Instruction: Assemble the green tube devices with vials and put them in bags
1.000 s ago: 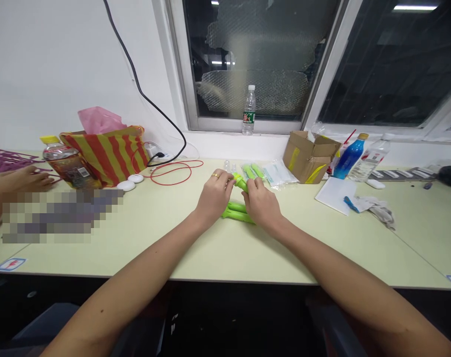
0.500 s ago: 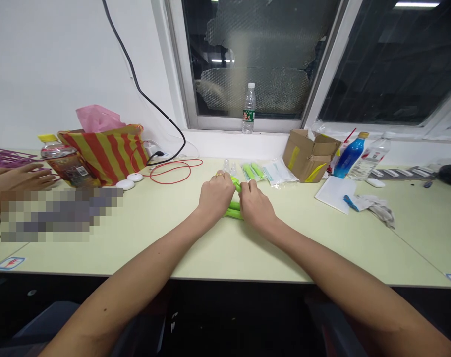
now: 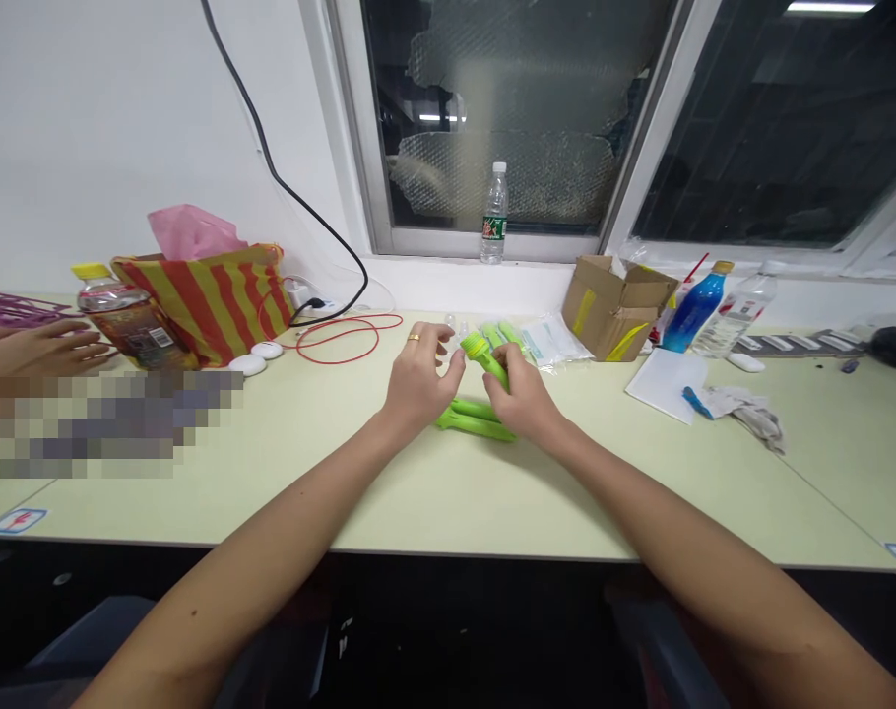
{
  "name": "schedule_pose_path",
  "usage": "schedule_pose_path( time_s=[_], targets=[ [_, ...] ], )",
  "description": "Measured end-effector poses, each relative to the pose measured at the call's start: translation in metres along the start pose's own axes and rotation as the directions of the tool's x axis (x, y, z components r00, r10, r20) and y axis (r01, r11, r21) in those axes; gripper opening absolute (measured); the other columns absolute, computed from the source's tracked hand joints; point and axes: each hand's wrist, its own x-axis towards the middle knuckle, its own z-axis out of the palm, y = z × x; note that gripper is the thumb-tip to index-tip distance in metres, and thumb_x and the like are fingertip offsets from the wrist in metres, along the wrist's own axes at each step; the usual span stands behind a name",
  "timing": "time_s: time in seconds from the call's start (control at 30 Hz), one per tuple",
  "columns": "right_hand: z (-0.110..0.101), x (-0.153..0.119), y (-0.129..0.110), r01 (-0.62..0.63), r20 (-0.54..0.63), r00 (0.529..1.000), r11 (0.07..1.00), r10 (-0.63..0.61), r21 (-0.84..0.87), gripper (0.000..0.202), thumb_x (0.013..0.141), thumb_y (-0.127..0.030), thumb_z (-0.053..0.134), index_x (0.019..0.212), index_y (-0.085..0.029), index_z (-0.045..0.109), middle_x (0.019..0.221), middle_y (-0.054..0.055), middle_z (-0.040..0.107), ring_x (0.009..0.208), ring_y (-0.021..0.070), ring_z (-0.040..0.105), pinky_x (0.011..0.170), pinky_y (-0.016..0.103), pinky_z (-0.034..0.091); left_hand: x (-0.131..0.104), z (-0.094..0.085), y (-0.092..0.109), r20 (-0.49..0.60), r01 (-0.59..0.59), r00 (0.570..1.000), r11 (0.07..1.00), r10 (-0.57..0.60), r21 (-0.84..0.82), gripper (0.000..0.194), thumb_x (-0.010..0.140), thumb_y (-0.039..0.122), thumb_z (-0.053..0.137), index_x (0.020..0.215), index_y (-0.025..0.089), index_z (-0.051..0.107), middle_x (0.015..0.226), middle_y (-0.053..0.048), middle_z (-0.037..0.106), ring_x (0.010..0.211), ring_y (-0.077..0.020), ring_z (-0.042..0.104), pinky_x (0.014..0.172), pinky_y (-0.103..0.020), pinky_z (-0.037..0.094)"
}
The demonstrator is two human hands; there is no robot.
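Note:
My right hand [image 3: 522, 396] is closed round a bright green plastic tube [image 3: 496, 366]. The tube tilts up to the left, and its wider, ridged round end [image 3: 476, 345] sticks out past the fingers. Just left of that end, my left hand [image 3: 420, 374] has its thumb and fingers apart and holds nothing. Below both hands, more green plastic pieces [image 3: 478, 425] lie side by side on the table. Behind the hands are packed green pieces [image 3: 508, 335] in clear wrapping, partly covered by the right hand, and small clear bulb-shaped parts.
A striped bag [image 3: 223, 305], a bottle of brown drink [image 3: 127, 320] and round white discs [image 3: 248, 366] stand left; another person's hand [image 3: 49, 350] is beyond them. To the right are a cardboard box [image 3: 616, 310], a blue bottle [image 3: 703, 307] and a glove [image 3: 750, 409].
My left hand has come off the green tube, and its fingers have spread. My right hand keeps the tube, whose ridged end now shows.

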Motion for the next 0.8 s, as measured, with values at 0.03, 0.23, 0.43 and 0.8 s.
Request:
schedule_pose_path(
  time_s=[0.03,0.23,0.43,0.8],
  targets=[
    [0.0,-0.001,0.0,0.016,0.004,1.0,0.999,-0.016,0.048,0.02,0.09,-0.026,0.041,0.109,-0.02,0.04,0.087,0.002,0.055,0.075,0.0186,0.053,0.068,0.03,0.04,0.001,0.0,0.0,0.0,0.029,1.0,0.995,-0.029,-0.097,0.022,0.089,0.026,0.051,0.109,0.018,0.053,0.108,-0.008,0.059,0.087,-0.0139,0.061,0.068,-0.026,0.053],
    [-0.003,-0.005,-0.002,0.142,0.05,0.988,0.986,-0.146,0.085,0.021,0.087,-0.025,0.042,0.107,-0.021,0.043,0.084,0.0,0.054,0.071,0.0167,0.05,0.066,0.028,0.04,0.007,-0.01,0.003,0.183,0.157,0.98,0.855,-0.074,-0.494,0.02,0.089,0.023,0.047,0.102,0.017,0.06,0.101,-0.007,0.065,0.095,-0.0169,0.063,0.081,-0.031,0.055],
    [-0.009,0.0,0.011,0.294,0.023,0.955,0.939,-0.295,-0.181,0.029,0.088,-0.022,0.046,0.117,-0.019,0.049,0.103,0.008,0.059,0.091,0.0218,0.055,0.073,0.031,0.041,0.009,-0.009,0.002,0.24,0.184,0.969,0.822,-0.06,-0.539,0.015,0.083,0.023,0.056,0.094,0.017,0.063,0.1,-0.007,0.062,0.094,-0.0165,0.06,0.08,-0.029,0.053],
    [-0.006,0.008,0.036,0.388,0.044,0.918,0.869,-0.394,-0.307,0.018,0.088,-0.016,0.051,0.106,-0.02,0.052,0.096,0.008,0.054,0.075,0.02,0.052,0.055,0.028,0.031,0.011,-0.008,0.001,0.462,0.449,0.86,0.756,-0.219,-0.476,0.026,0.075,0.028,0.067,0.1,0.019,0.066,0.081,-0.001,0.06,0.071,-0.0128,0.055,0.062,-0.024,0.043]
  ],
)
